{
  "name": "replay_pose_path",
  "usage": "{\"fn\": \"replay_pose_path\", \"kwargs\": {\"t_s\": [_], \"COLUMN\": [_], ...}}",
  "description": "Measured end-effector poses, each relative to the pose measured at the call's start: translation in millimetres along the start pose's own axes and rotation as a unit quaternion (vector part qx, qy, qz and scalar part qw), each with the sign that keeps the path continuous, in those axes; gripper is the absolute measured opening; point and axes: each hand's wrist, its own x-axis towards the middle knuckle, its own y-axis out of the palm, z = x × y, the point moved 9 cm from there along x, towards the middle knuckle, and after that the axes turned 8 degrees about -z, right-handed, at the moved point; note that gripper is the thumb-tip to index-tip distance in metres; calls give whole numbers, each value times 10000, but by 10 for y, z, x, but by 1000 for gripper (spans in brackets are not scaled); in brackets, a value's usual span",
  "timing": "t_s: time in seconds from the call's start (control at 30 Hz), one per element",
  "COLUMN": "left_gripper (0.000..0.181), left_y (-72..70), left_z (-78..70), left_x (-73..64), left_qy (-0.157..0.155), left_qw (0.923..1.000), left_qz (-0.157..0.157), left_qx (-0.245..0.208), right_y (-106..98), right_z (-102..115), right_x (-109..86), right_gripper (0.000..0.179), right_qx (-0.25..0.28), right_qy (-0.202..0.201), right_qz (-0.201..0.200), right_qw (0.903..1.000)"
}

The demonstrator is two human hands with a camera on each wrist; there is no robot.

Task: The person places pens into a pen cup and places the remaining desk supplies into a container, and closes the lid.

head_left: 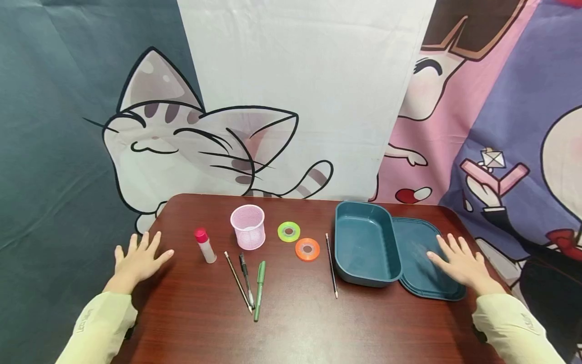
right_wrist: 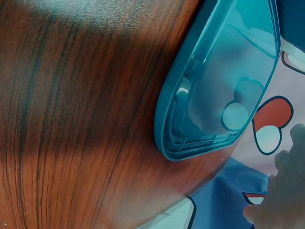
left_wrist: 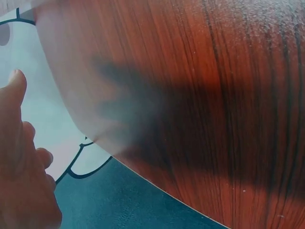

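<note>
My left hand (head_left: 138, 261) is spread with fingers apart at the table's left edge, holding nothing; a glue stick (head_left: 205, 246) with a red cap is the nearest thing to it. On the right, my other hand (head_left: 461, 263) is spread too, over the teal lid (head_left: 420, 258), with nothing in its fingers. In the right wrist view the lid (right_wrist: 214, 95) lies close to that hand (right_wrist: 283, 183). Left of the lid stands a teal box (head_left: 366, 242) with nothing inside. The left wrist view shows only the left hand (left_wrist: 24, 157) over bare wood and the table edge.
A pink mesh cup (head_left: 248, 227) stands behind a pencil (head_left: 238, 281), a black pen (head_left: 246, 279) and a green pen (head_left: 259, 291). Green tape (head_left: 282, 231) and orange tape (head_left: 300, 249) lie mid-table. Another pencil (head_left: 331, 265) lies beside the box. Printed cloth (head_left: 309, 65) hangs behind.
</note>
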Motion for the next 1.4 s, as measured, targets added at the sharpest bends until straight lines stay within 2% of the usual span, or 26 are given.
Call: {"fn": "replay_pose_path", "kwargs": {"t_s": [0.2,0.67,1.4], "left_gripper": [86,86,92], "left_y": [29,-11,-65], "left_z": [-8,-33,-35], "left_x": [3,36,54], "left_qy": [10,44,-23], "left_qw": [10000,9999,9997], "left_qz": [37,22,207], "left_qx": [-58,-108,-161], "right_y": [10,1,-43], "right_z": [-3,-38,-15], "right_x": [-13,-5,-13], "right_gripper": [80,81,82], "right_qx": [11,19,8], "right_qy": [-2,18,32], "right_qz": [-5,-17,-32], "right_qw": [10000,10000,10000]}}
